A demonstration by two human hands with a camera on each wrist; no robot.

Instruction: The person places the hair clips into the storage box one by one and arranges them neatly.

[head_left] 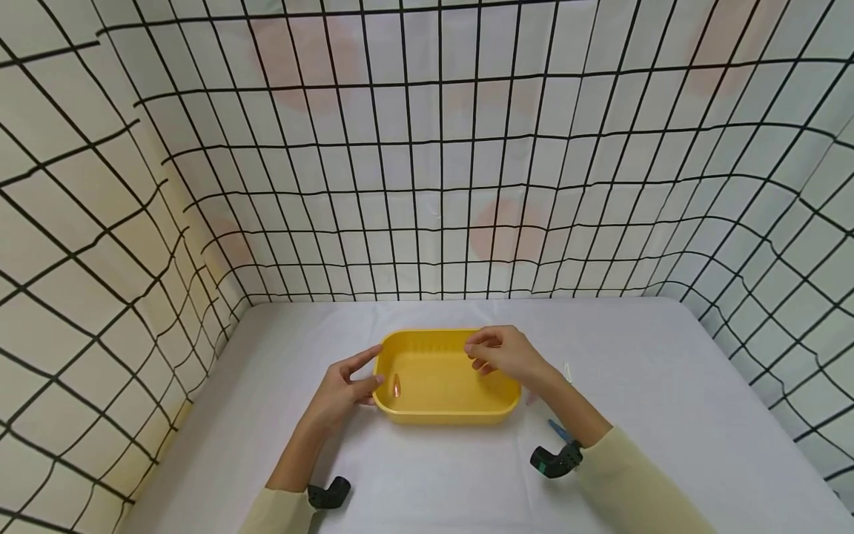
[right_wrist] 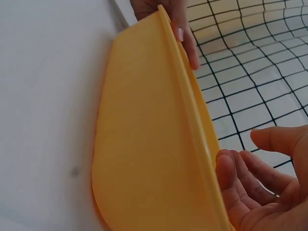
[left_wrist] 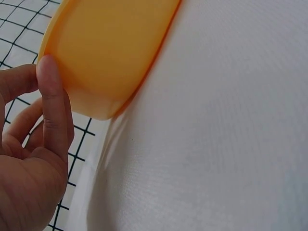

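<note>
A yellow plastic tray (head_left: 447, 417) with rounded corners and raised walls sits on the white-covered table. My left hand (head_left: 336, 391) pinches its left rim, the thumb showing at the edge in the left wrist view. Inside the tray, near that end, lies a small shiny copper-orange oval thing (head_left: 396, 386). Over the tray's right back part is my right hand (head_left: 508, 354), fingers loosely bent. Its thumb stands apart from the fingers in the right wrist view, where the hand (right_wrist: 269, 192) holds nothing visible beside the tray's rim.
A blue object (head_left: 559, 430) lies on the table (head_left: 427, 482) by the right forearm, partly hidden. A thin white piece (head_left: 567, 372) shows just beyond that arm. Black grid netting (head_left: 440, 185) rises behind the table and along both sides.
</note>
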